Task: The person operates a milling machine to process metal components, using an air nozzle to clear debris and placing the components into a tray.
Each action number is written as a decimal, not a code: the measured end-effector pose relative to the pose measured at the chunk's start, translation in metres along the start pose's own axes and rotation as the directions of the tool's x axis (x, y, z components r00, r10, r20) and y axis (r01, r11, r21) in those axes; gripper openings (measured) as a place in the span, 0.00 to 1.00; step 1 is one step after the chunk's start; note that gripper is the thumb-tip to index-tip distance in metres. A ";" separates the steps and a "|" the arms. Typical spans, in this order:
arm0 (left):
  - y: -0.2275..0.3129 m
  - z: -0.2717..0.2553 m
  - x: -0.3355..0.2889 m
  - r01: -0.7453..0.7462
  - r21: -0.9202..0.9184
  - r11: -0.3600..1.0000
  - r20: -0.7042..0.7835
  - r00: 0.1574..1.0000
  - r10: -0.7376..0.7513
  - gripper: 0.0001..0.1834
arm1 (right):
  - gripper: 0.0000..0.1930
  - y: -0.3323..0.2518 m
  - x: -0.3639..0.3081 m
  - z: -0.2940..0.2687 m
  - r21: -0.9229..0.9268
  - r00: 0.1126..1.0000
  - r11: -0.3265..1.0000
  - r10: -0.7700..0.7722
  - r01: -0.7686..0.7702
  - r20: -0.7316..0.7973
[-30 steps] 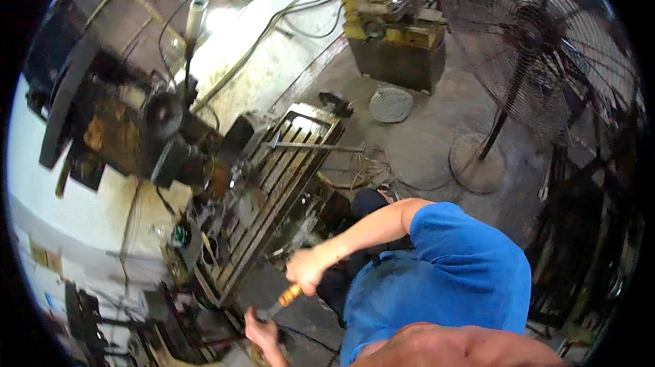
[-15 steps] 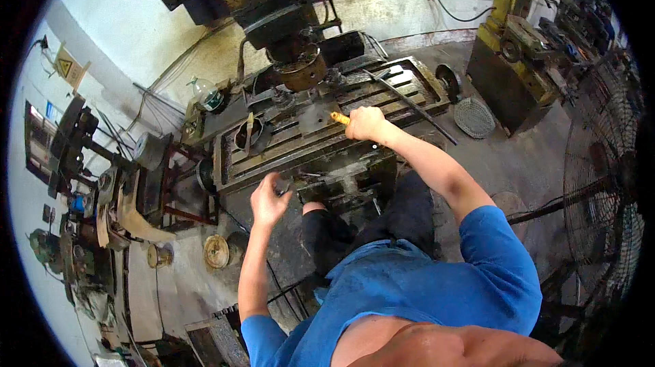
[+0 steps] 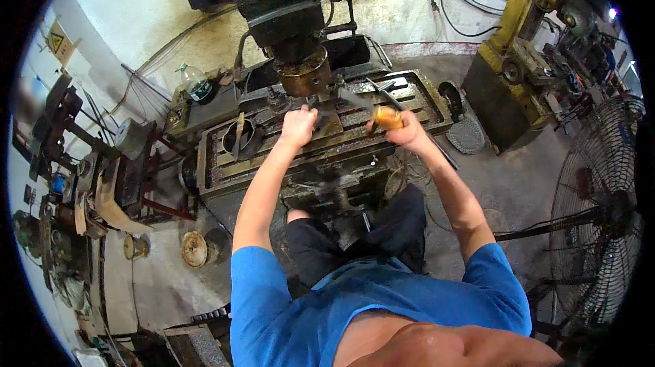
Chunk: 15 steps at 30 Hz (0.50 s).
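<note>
My right hand (image 3: 407,131) is closed round the handle of a yellow-handled tool (image 3: 387,118). The tool's grey blade is smeared by motion and points up and left over the slotted machine table (image 3: 225,174). My left hand (image 3: 299,127) reaches to the middle of this table, just below the round, rusty brown cutter head (image 3: 305,75). Its fingers are closed on something small and dark that I cannot make out. A dark round pot (image 3: 250,143) with a brush (image 3: 239,131) standing in it sits on the table to the left of my left hand.
A long dark bar (image 3: 443,154) lies across the table's right end. Beyond that end stands a mesh basket (image 3: 467,135), with a large fan (image 3: 600,210) at the far right. A clear bottle (image 3: 196,85) stands back left; a tin (image 3: 196,250) is on the floor.
My left hand has moved up and forward from before the table to beneath the cutter head. My right hand has shifted right with the yellow-handled tool, and the view has tilted slightly.
</note>
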<state>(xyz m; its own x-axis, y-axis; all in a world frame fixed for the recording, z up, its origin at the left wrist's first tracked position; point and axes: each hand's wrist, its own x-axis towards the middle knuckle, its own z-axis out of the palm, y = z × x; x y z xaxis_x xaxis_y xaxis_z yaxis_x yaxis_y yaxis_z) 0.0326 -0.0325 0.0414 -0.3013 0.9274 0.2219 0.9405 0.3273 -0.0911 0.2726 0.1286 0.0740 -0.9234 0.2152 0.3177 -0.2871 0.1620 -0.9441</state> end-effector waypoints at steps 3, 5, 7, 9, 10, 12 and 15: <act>-0.010 0.009 0.001 -0.079 -0.069 0.994 0.011 0.997 0.080 0.19 | 0.15 0.044 -0.024 0.002 -0.157 0.916 0.903 0.384 -0.399 -0.119; -0.002 -0.001 -0.001 -0.070 -0.094 0.993 0.052 0.996 0.075 0.19 | 0.13 0.092 -0.032 0.000 -0.315 0.918 0.873 0.297 -0.373 -0.263; -0.004 0.006 -0.012 0.027 -0.145 0.989 -0.060 0.998 -0.036 0.18 | 0.14 0.114 -0.036 0.009 -0.456 0.884 0.772 0.291 -0.443 -0.366; -0.002 0.009 -0.018 0.152 -0.161 0.975 -0.079 0.983 -0.167 0.16 | 0.16 0.125 -0.042 0.010 -0.601 0.870 0.633 0.294 -0.488 -0.396; 0.000 0.009 -0.020 0.182 -0.112 0.977 -0.032 0.982 -0.187 0.16 | 0.17 0.129 -0.043 0.013 -0.601 0.843 0.592 0.338 -0.537 -0.419; 0.001 0.009 -0.020 0.205 -0.144 0.968 -0.022 0.977 -0.210 0.16 | 0.17 0.131 -0.045 0.016 -0.603 0.779 0.493 0.413 -0.627 -0.472; -0.002 0.017 -0.013 0.220 -0.208 0.953 -0.065 0.969 -0.238 0.14 | 0.19 0.112 -0.050 0.020 -0.603 0.805 0.533 0.411 -0.593 -0.428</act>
<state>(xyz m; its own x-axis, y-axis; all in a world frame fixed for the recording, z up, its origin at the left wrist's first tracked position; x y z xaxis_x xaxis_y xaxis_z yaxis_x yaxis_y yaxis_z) 0.0320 -0.0416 0.0222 -0.5054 0.8091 0.3001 0.8628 0.4781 0.1641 0.2819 0.1169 -0.0490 -0.7522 0.6521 -0.0945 0.5481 0.5395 -0.6392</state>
